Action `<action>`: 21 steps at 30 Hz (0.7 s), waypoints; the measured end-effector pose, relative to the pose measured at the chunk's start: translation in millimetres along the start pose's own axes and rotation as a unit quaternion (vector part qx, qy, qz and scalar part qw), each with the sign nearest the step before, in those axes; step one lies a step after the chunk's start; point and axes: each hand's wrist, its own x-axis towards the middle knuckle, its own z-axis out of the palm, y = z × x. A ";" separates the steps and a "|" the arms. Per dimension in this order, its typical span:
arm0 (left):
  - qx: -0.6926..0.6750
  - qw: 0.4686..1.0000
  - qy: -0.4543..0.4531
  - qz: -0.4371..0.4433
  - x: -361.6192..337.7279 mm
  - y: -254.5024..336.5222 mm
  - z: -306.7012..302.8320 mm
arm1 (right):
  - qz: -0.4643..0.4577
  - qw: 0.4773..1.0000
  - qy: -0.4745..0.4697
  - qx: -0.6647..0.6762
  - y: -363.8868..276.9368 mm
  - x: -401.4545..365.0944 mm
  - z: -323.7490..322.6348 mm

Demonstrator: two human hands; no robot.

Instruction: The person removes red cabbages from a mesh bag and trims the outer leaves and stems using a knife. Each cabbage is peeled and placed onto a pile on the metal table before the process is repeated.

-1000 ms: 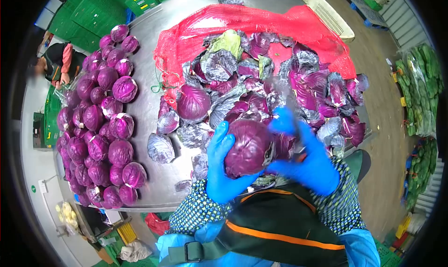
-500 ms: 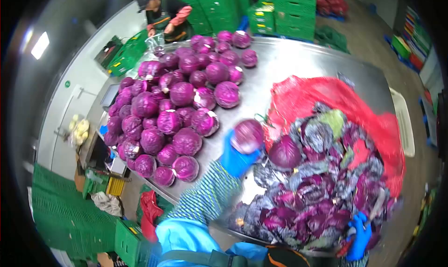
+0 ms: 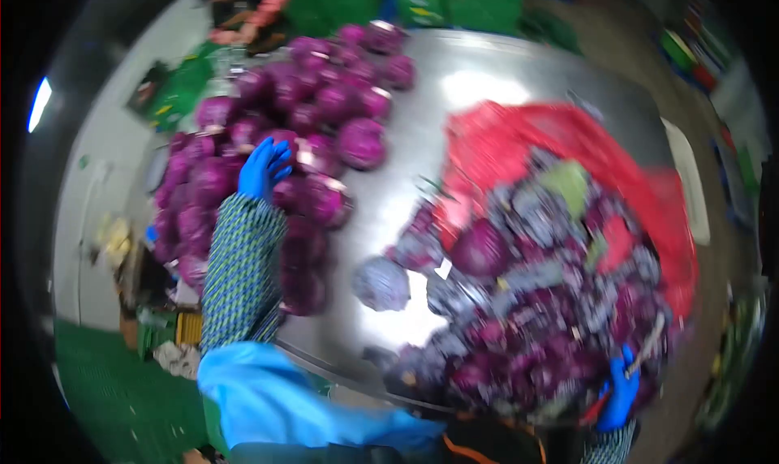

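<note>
My left hand (image 3: pixel 266 170), in a blue glove, reaches over the heap of purple cabbages (image 3: pixel 209 180) on the left. Its fingers are apart, lying against a cabbage there; blur hides the exact contact. At the lower right, my blue-gloved right hand (image 3: pixel 621 393) is closed round a knife (image 3: pixel 647 344), its pale blade pointing up and away. Beside that hand lies a mound of cut-off cabbage leaves (image 3: pixel 519 358). A whole purple cabbage (image 3: pixel 480 248) rests at the mound's upper left edge, and a greyish cabbage (image 3: pixel 381 284) sits on the metal between mound and heap.
A red mesh bag (image 3: pixel 560 131) spreads behind the leaves on the steel table (image 3: pixel 454 58). Across the table stands another person (image 3: pixel 251 22), near green crates (image 3: pixel 479 2). A white bin (image 3: pixel 688 184) is beyond the right edge.
My left hand has swung left from the leaf mound to the cabbage heap; the cabbage it carried is no longer seen in its palm. My right hand stays low, still with the knife. The view has shifted.
</note>
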 end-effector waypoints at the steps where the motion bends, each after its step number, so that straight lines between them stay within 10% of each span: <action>1: 0.225 0.961 -0.149 -0.053 1.4 -41.5 7.8 | 0.021 1.000 0.014 0.013 3.2 -5.5 -10.2; 2: 0.431 0.851 -0.291 -0.074 3.3 -82.6 11.3 | 0.013 1.000 -0.009 0.021 5.7 -12.4 -17.6; 6: 0.412 0.862 -0.254 0.154 -178.8 -157.6 110.4 | 0.230 0.920 -0.274 0.161 41.8 -61.8 -57.0; 10: 0.395 0.845 -0.354 0.072 -245.0 -165.8 208.6 | 0.325 0.867 -0.331 0.180 91.0 -59.2 -36.8; 21: 0.478 0.670 -0.527 0.212 -323.5 -176.4 374.3 | 0.219 0.910 -0.101 0.338 130.9 -39.3 -53.7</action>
